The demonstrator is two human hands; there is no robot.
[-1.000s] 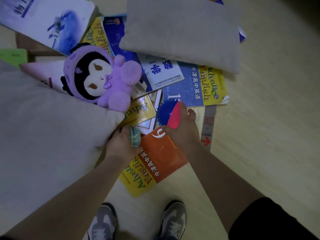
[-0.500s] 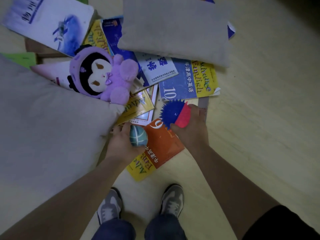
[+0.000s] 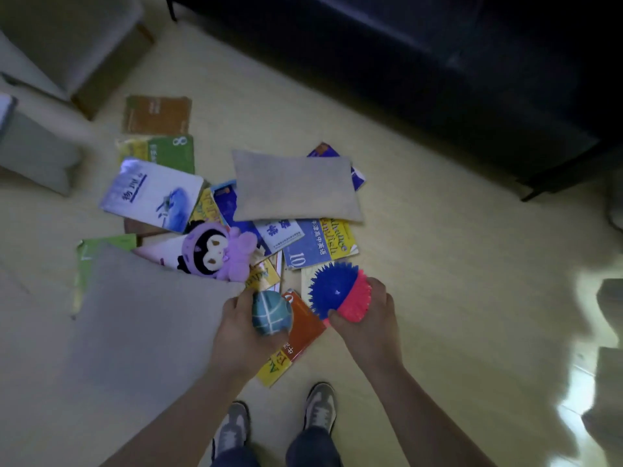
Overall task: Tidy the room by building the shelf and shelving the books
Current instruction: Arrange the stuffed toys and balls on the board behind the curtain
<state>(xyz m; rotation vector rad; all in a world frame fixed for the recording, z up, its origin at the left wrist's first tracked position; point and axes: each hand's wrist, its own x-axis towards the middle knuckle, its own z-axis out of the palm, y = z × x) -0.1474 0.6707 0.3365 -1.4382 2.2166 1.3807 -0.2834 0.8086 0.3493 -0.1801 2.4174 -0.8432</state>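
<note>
Several books lie scattered on the pale floor: an orange book (image 3: 305, 326) under my hands, a blue-and-yellow book (image 3: 318, 247), a white-blue book (image 3: 151, 193), a green book (image 3: 168, 151) and a brown book (image 3: 156, 114). My left hand (image 3: 242, 332) is shut on a small teal ball (image 3: 271, 311) with pale lines. My right hand (image 3: 367, 318) grips a spiky blue-and-pink ball (image 3: 338, 291). Both balls are held above the book pile.
A purple plush toy (image 3: 217, 252) lies on the books. One grey cushion (image 3: 293, 185) covers the pile's far side, a bigger grey cushion (image 3: 135, 332) lies at the left. A dark sofa (image 3: 438, 62) stands behind, a grey seat (image 3: 67, 38) at top left. My shoes (image 3: 318, 407) are below.
The camera has risen, so the pile looks smaller and more of the room shows. Both hands have lifted their balls up off the books.
</note>
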